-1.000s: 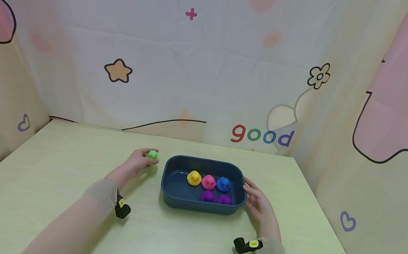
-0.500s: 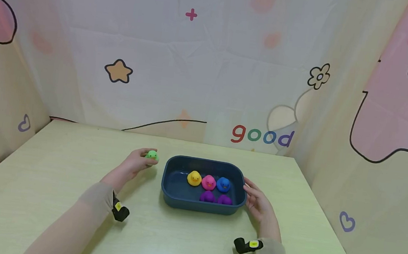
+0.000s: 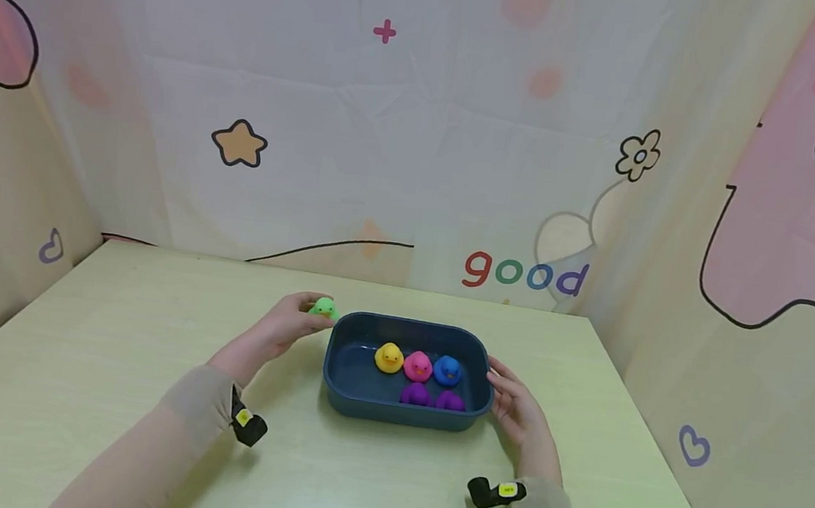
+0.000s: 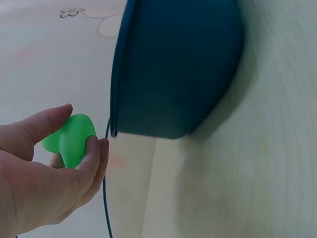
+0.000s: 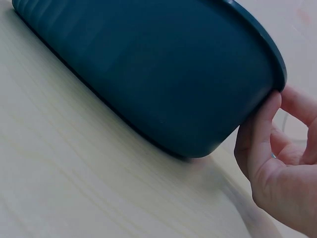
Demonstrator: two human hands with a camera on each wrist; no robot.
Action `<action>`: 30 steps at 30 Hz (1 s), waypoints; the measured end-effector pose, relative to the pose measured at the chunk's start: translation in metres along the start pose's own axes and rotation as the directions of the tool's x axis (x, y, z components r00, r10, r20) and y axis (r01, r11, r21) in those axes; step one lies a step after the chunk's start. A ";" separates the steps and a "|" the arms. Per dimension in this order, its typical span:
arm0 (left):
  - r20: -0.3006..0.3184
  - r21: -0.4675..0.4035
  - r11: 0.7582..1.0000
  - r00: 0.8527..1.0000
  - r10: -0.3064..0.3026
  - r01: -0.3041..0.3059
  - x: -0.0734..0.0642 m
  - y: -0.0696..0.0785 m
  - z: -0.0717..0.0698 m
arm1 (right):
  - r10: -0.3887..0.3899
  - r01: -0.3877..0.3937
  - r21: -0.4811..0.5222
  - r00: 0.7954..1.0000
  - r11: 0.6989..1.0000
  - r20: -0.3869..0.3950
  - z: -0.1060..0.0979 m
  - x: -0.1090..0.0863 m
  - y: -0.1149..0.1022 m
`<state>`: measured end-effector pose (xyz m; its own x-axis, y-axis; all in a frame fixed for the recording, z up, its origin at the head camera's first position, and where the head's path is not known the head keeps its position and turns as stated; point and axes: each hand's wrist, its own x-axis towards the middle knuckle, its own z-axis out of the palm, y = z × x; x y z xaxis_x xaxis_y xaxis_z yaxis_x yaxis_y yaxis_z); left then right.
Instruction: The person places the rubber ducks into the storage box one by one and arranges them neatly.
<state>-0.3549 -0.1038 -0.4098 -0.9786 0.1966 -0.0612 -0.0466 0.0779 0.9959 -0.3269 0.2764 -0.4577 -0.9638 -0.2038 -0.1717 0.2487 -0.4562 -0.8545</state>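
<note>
In the head view my left hand (image 3: 292,322) holds a green toy duck (image 3: 324,308) just off the left end of a dark blue bin (image 3: 360,408). The left wrist view shows that duck (image 4: 77,139) pinched between thumb and fingers, higher than the table and beside the bin's rim. My right hand (image 3: 520,409) rests its fingertips against the outside of the bin's right end, just under the rim in the right wrist view. Inside the bin sit a yellow duck (image 3: 389,358), a pink duck (image 3: 418,367) and a blue duck (image 3: 448,371). Two purple toys (image 3: 417,394) are partly hidden by the near wall.
The bin stands on a pale wooden table (image 3: 365,492). Printed cloth walls (image 3: 421,138) enclose the table's back and sides. A black wrist camera (image 3: 248,424) is strapped to the left sleeve, another wrist camera (image 3: 495,494) to the right.
My left hand has moved right and slightly up with the green duck, to the bin's left rim. The right hand and the bin stay in place.
</note>
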 end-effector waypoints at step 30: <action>0.129 0.169 0.986 0.991 -0.026 0.004 -0.010 0.001 0.081 | -0.001 0.001 0.008 1.000 1.000 -0.021 0.001 0.000 0.000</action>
<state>-0.3291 -0.0269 -0.4140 -0.9429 0.3192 -0.0949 -0.0155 0.2427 0.9700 -0.3266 0.2753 -0.4574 -0.9660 -0.1846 -0.1812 0.2481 -0.4630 -0.8509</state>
